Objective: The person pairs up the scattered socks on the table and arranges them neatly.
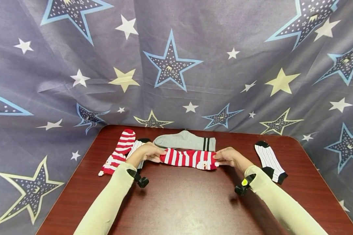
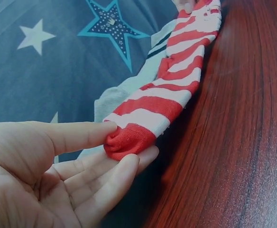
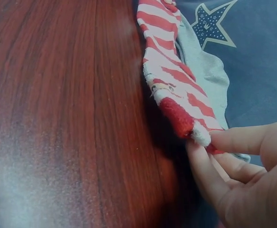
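Note:
A red-and-white striped sock (image 1: 188,159) with a fuzzy face patch is stretched sideways between both hands. At its red toe end, the left hand (image 1: 149,152) pinches the fabric between thumb and fingers; this toe (image 2: 131,140) shows closely in the left wrist view. The right hand (image 1: 228,156) pinches the other end, beside a small white pompom (image 3: 201,134). Just behind the held sock lies a grey sock (image 1: 182,141) with two black bands, its lower edge partly hidden by the striped one.
Left on the table (image 1: 176,202) lies another red-and-white striped sock (image 1: 120,151). A white sock with black lines (image 1: 134,148) sits beside it, partly covered by the left hand. A similar white-and-black sock (image 1: 269,160) lies at right. Behind hangs a star-patterned curtain (image 1: 223,81).

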Motion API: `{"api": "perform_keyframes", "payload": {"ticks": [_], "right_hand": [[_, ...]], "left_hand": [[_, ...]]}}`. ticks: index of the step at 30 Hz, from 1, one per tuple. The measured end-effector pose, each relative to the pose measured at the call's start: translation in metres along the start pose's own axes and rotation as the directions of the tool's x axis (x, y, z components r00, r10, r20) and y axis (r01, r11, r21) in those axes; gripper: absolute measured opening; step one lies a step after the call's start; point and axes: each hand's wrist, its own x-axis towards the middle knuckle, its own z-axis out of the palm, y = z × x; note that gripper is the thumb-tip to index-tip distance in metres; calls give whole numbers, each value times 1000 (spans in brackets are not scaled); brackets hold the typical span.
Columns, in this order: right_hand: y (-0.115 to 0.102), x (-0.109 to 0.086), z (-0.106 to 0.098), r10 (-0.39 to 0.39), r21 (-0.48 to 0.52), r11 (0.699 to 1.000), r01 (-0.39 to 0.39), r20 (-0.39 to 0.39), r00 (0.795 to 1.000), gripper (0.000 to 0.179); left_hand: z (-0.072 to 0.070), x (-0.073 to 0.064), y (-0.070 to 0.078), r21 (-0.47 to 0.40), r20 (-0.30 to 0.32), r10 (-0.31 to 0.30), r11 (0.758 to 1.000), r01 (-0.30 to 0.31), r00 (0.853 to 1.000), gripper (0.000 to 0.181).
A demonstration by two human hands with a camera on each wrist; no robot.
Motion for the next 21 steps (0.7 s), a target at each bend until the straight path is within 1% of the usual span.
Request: {"api": "perform_keyframes", "payload": {"ticks": [4,9,16,21], "right_hand": [[0,0,1,3,-12,1000,-4,-35,999,16],[1,2,2,1,-31,1000,-3,-68,998,15],[2,3,5,-3,-29,1000,0,-104,995,15],[2,2,8,-20,-58,998,13,-128,992,12]], "left_hand": [[0,-1,1,14,-11,-1,1000,1,1000,11],[2,-2,-1,40,-55,10,999,-8,998,11],[2,1,-4,84,-99,-3,996,11,995,12],[3,0,-5,100,-132,-3,995,17,991,16]]}}
